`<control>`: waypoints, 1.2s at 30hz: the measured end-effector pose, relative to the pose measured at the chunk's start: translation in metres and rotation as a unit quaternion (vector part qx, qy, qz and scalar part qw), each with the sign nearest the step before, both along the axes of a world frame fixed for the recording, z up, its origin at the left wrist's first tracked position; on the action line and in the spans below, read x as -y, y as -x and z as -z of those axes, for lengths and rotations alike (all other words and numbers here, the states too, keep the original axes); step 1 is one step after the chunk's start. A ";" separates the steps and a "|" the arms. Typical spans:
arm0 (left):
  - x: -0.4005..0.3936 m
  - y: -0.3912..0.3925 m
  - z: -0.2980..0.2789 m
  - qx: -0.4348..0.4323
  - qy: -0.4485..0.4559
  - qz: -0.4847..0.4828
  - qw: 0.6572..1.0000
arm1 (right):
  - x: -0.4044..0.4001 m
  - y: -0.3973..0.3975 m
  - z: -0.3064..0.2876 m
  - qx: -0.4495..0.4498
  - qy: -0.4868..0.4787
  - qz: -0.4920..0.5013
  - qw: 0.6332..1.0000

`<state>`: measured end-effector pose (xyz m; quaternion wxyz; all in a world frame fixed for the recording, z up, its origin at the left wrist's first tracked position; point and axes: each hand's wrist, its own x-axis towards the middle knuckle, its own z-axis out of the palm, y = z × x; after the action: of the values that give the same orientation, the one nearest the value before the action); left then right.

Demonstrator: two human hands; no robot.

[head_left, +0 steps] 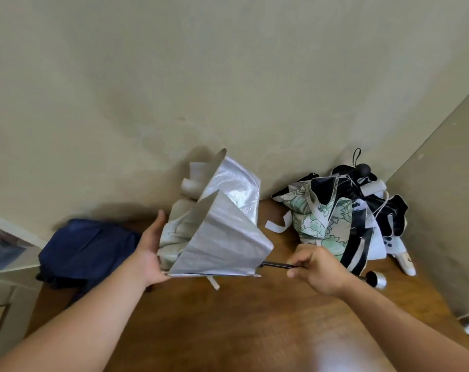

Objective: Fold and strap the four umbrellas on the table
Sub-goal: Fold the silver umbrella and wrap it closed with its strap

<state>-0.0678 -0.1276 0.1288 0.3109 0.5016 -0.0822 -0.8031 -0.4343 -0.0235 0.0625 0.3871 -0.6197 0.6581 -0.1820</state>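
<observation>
Right hand (pixel 317 269) fingers clamp the silver umbrella (pixel 222 237) shaft (pixel 277 265); left hand (pixel 150 248) fingers, straight, press its canopy. Navy umbrella (pixel 88 251) lies left of them.

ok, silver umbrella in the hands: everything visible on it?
The silver umbrella has a shiny silver canopy, loose and unstrapped, with a pale lining and white strap ends hanging below. It is held above the wooden table, with its black shaft pointing right. The left hand presses open against the canopy; the right hand grips the shaft.
</observation>
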 end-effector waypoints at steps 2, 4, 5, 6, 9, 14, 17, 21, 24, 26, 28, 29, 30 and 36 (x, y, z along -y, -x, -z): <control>0.014 0.016 -0.008 0.018 0.033 -0.002 0.999 | 0.007 0.005 0.007 0.003 0.010 0.016 1.000; 0.027 0.027 -0.004 0.057 0.089 -0.022 0.994 | 0.013 0.007 0.018 -0.003 0.024 0.025 0.999; 0.030 0.029 -0.002 0.096 0.111 -0.033 0.989 | 0.014 0.006 0.026 -0.008 0.022 0.025 0.999; 0.033 0.029 0.003 0.105 0.122 -0.034 0.986 | 0.013 0.004 0.034 -0.005 0.011 0.025 1.000; 0.033 0.018 0.028 0.099 0.093 -0.025 0.990 | 0.002 -0.001 0.068 -0.012 -0.019 0.026 0.999; 0.005 -0.006 0.073 0.199 0.071 0.033 0.977 | -0.019 -0.008 0.123 -0.060 -0.111 0.033 0.991; -0.022 -0.020 0.098 0.281 0.065 0.035 0.957 | -0.033 -0.016 0.142 -0.136 -0.167 0.030 0.976; -0.062 -0.035 0.113 0.397 0.042 -0.003 0.917 | -0.031 -0.028 0.143 -0.158 -0.155 0.066 0.973; -0.091 -0.039 0.128 0.423 0.012 -0.001 0.906 | -0.010 -0.035 0.135 -0.164 -0.114 0.079 0.977; -0.105 -0.039 0.136 0.412 -0.027 0.022 0.910 | 0.009 -0.036 0.129 -0.160 -0.123 0.085 0.976; -0.117 -0.035 0.143 0.378 -0.062 0.062 0.922 | 0.026 -0.037 0.120 -0.170 -0.124 0.082 0.974; -0.123 -0.031 0.146 0.357 -0.070 0.083 0.928 | 0.032 -0.037 0.118 -0.185 -0.117 0.079 0.973; -0.128 -0.026 0.148 0.339 -0.073 0.102 0.933 | 0.035 -0.038 0.115 -0.208 -0.103 0.078 0.970; -0.139 0.008 0.168 0.284 -0.032 0.127 0.950 | 0.001 -0.065 0.108 -0.141 -0.087 0.090 0.982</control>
<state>-0.0754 0.0119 -0.0389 0.1538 0.7037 -0.2047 -0.6627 -0.3692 -0.0242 -0.0454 0.3249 -0.5409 0.7727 -0.0690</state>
